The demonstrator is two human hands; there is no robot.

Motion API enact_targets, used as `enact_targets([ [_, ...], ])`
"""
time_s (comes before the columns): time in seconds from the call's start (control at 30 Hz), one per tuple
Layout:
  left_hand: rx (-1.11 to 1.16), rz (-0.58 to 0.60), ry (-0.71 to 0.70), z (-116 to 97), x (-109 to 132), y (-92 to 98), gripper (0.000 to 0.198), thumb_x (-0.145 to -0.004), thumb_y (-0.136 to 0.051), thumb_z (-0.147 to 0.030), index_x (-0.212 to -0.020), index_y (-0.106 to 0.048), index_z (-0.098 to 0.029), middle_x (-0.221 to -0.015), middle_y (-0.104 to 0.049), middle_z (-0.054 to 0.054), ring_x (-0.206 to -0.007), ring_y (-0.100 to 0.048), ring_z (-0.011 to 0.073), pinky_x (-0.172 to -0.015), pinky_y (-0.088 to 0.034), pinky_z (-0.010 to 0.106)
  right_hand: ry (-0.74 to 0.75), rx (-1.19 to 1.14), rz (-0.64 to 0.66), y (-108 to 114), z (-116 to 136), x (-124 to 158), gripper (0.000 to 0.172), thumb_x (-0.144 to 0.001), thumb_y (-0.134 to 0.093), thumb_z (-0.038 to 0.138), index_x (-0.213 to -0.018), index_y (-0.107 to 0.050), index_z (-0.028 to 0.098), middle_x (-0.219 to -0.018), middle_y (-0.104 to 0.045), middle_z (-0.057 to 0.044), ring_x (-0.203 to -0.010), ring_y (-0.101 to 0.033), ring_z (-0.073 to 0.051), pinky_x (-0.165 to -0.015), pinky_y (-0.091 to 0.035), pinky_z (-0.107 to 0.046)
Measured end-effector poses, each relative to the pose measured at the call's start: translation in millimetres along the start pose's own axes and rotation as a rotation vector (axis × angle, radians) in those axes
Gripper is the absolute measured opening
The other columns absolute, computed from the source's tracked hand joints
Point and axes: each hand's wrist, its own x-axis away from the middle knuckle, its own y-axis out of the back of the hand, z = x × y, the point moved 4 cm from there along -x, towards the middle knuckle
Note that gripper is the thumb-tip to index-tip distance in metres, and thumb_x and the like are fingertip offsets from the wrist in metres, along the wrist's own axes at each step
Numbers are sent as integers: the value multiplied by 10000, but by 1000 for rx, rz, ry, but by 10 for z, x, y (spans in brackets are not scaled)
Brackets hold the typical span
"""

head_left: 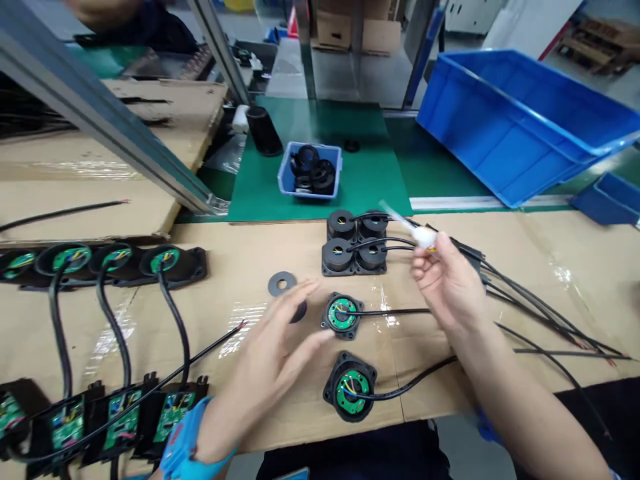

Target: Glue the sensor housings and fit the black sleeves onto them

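Note:
My right hand [453, 287] is closed around a small glue bottle [424, 237] with a white top, whose thin clear nozzle points up and left. My left hand [273, 357] is open, fingers spread, just left of a black square housing [343, 315] with a round green circuit board and a cable. Below it lies a similar housing [351, 388], its cable leading right under my right forearm. A flat black ring [281, 284] sits beyond my left fingers; another dark ring [299, 312] is partly hidden behind them. Several capped housings [354, 257] stand grouped further back.
At left, wired housings [165, 260] connect to open boxes with green boards [173, 413]. A small blue bin [310, 193] of black rings stands on the green mat [370, 180]. A large blue crate [480, 140] is at back right. Loose cables [550, 310] cross the cardboard's right side.

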Motion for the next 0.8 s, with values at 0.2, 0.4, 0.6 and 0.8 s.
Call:
enact_targets([
  [0.2,-445,-54,-133,329,57,564,278,-1049,-452,-361,-1121,-684,-227,-1285,-672,115,-1175,-657,309,-995,-543,501,201,296,173,-70,344,-674,424,-784,-827,477,-1124,-662,285,-1142,-735,1,-933,-680,-128,-741,-560,-220],
  [0.4,-425,213,50,543,-120,233,306,-980,-595,-470,-1031,-714,-193,-1071,-691,125,-974,-673,305,-892,-566,490,251,615,225,-532,119,-1660,460,-723,-865,384,-927,-475,248,-1060,-752,-33,-1039,-703,-194,-899,-581,-349],
  [0.6,-492,260,212,223,3,-29,304,-873,-765,-451,-1052,-699,-215,-1100,-673,85,-963,-679,255,-860,-568,382,219,828,308,-806,-136,-1946,223,-909,-746,330,-909,-609,155,-951,-701,-31,-935,-697,-196,-898,-582,-415],
  [0.8,-433,211,230,293,219,13,88,-917,-722,-319,-963,-709,-246,-1051,-623,28,-899,-639,169,-802,-525,274,339,1002,229,-771,86,-1857,457,-655,-850,421,-983,-595,230,-1156,-730,-186,-1119,-690,-375,-1036,-513,-551],
])
